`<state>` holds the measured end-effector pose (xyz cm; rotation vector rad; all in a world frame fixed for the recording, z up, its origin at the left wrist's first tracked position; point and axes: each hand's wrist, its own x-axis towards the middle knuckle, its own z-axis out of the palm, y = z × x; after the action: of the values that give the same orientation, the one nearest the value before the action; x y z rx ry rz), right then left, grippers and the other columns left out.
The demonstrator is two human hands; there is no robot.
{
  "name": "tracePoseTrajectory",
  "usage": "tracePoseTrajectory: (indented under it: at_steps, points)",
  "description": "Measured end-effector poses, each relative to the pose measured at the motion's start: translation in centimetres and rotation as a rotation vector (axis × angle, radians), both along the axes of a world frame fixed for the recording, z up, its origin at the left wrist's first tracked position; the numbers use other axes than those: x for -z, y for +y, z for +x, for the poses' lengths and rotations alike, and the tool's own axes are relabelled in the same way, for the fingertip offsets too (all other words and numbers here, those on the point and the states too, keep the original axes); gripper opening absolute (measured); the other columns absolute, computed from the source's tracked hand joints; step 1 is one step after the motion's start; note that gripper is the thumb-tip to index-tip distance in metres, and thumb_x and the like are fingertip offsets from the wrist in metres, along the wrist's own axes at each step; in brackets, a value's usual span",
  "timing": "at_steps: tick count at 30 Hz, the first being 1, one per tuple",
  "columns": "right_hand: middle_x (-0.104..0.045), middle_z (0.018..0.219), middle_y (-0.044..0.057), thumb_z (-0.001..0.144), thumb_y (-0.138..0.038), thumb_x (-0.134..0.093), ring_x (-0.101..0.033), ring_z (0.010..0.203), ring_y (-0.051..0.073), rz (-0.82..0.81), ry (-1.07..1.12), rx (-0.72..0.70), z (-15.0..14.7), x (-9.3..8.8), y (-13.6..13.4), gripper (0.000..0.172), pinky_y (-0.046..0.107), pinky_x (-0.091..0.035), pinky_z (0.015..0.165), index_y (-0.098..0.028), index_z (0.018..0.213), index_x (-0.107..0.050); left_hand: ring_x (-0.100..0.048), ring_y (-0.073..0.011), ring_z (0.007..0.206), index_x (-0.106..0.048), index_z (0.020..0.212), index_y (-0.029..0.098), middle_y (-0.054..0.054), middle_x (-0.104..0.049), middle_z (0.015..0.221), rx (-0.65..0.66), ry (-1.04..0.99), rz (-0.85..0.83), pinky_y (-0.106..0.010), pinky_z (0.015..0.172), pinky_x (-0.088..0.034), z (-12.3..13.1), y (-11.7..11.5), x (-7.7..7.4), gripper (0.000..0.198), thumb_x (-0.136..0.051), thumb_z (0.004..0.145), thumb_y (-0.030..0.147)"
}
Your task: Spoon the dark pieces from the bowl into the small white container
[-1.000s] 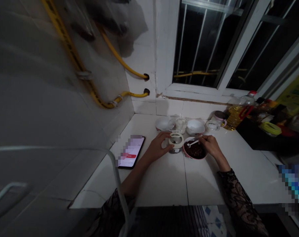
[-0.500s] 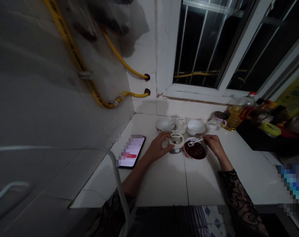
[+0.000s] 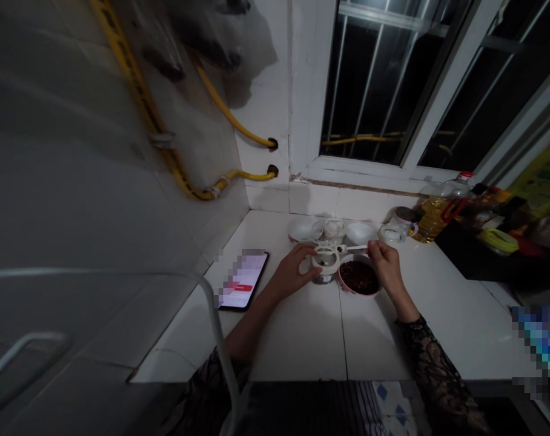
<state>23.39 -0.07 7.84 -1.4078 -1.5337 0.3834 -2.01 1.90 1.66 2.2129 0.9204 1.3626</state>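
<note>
At the back of the tabletop, left hand fingers clasp the small jar while the right hand pinches a spoon over its rim, where a slight tilt could spill dark bits beside the bowl.

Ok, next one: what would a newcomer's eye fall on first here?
The two hands at the middle of the white counter: the left hand grips a small white-rimmed jar, the right hand holds a white spoon by its rim, beside a bowl of dark red contents. Next, the lit phone to their left and the yellow hoses along the wall.
</note>
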Motion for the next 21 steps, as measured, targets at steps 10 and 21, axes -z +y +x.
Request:
tracePoseTrajectory:
  at_steps: [10,21]
  points:
    - [-0.055,0.059,0.001,0.1,-0.048,-0.036,-0.051,0.056,0.015,0.234,-0.378,-0.037,0.2,-0.1,-1.3,0.046,0.027,-0.037,0.058,-0.023,0.066,-0.054,-0.064,-0.0253,0.117,-0.061,0.106,0.023,-0.01,-0.065,0.124,-0.009,-0.002,-0.004,-0.044,0.1,-0.053,0.0,0.1,0.1,0.025,-0.071,0.084,0.029]
    - [-0.067,0.065,0.007,0.092,-0.047,-0.037,-0.059,0.064,0.02,-0.162,-0.507,-0.026,2.0,0.6,-0.2,0.043,0.029,-0.037,0.062,-0.022,0.071,-0.066,-0.064,-0.0253,0.117,-0.061,0.106,0.022,-0.011,-0.065,0.123,-0.011,-0.001,0.014,-0.043,0.099,-0.054,0.0,0.1,0.1,0.025,-0.071,0.084,0.029]
